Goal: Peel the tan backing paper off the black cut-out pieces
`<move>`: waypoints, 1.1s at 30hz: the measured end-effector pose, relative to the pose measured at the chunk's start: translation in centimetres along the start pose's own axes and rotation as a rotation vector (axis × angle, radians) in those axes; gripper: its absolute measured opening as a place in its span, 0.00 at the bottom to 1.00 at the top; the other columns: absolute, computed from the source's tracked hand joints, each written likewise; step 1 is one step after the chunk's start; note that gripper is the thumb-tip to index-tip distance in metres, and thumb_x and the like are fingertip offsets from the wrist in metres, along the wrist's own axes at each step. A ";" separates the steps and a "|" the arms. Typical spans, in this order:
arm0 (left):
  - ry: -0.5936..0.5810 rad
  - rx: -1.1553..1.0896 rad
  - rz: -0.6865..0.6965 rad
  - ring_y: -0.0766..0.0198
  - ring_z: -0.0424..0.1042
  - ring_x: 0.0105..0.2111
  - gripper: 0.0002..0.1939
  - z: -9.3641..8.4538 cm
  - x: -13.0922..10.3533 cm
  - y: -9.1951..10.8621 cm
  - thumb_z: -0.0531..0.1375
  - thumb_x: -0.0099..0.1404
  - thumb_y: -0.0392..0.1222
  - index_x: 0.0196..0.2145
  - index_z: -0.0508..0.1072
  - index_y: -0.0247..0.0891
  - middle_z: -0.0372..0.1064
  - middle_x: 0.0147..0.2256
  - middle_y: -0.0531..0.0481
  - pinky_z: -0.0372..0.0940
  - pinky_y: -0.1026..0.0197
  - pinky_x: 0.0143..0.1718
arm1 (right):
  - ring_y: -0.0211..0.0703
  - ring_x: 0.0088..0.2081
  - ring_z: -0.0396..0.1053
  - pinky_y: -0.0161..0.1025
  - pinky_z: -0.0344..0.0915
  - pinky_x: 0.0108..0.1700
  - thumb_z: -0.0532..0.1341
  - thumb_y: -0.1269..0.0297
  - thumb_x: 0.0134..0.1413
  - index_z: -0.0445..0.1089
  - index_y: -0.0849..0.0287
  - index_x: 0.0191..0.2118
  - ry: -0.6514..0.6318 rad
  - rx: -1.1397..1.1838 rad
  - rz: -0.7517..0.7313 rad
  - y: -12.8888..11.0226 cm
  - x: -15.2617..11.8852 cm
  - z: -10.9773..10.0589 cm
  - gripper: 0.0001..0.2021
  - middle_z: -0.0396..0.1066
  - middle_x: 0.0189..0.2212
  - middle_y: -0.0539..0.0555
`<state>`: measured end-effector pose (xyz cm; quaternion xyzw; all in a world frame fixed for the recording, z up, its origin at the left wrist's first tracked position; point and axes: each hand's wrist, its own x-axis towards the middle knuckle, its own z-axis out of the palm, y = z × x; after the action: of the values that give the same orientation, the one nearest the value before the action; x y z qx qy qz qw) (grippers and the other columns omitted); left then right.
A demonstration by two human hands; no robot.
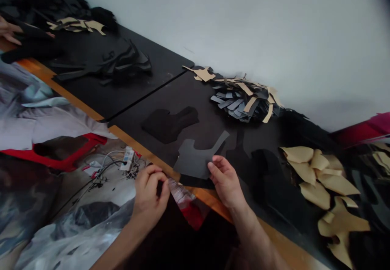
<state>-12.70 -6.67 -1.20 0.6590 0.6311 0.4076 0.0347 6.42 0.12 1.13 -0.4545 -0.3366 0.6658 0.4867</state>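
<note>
A flat grey cut-out piece (195, 158) with a long narrow arm lies at the front of the black table (183, 95). My right hand (225, 180) pinches its right edge between thumb and fingers. Just off the table's wooden front edge, my left hand (152, 189) is closed with fingertips together; what it holds, if anything, cannot be made out. Beyond the grey piece rests a black cut-out piece (170, 124). More black pieces (268, 172) lie to the right of my right hand.
Grey and tan strips (243, 99) are heaped by the wall. Tan-backed pieces (329, 176) spread at the right. Black pieces (122, 65) lie on the farther table, where another person's hand (9, 30) shows. Below left are a red stool (76, 156), a power strip (127, 158) and clear plastic (76, 237).
</note>
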 end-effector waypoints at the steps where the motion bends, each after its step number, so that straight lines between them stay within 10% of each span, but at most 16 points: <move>1: -0.015 0.004 0.037 0.56 0.64 0.41 0.04 0.0 -0.1 0.2 0.55 0.61 0.33 0.35 0.65 0.38 0.60 0.40 0.45 0.63 0.49 0.42 | 0.33 0.26 0.61 0.30 0.58 0.26 0.69 0.60 0.42 0.68 0.53 0.33 0.001 -0.005 0.002 0.0 0.0 0.0 0.12 0.65 0.28 0.46; 16: -0.163 0.037 0.558 0.55 0.68 0.45 0.12 0.5 0.1 -0.1 0.54 0.63 0.27 0.44 0.67 0.33 0.69 0.43 0.41 0.67 0.53 0.46 | 0.33 0.26 0.61 0.31 0.59 0.28 0.70 0.60 0.42 0.68 0.53 0.33 -0.003 -0.005 -0.006 -0.2 -0.1 0.1 0.12 0.65 0.27 0.45; 33: 0.062 -0.111 0.087 0.62 0.68 0.38 0.09 2.6 -0.8 2.0 0.52 0.61 0.27 0.34 0.66 0.38 0.64 0.37 0.48 0.67 0.59 0.41 | 0.32 0.26 0.62 0.30 0.58 0.28 0.69 0.62 0.43 0.69 0.52 0.33 -0.019 0.030 0.005 -0.1 -0.1 0.0 0.10 0.67 0.28 0.45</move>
<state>-9.44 -6.54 -2.18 0.6700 0.5792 0.4630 0.0339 6.46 0.05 1.25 -0.4414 -0.3301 0.6763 0.4886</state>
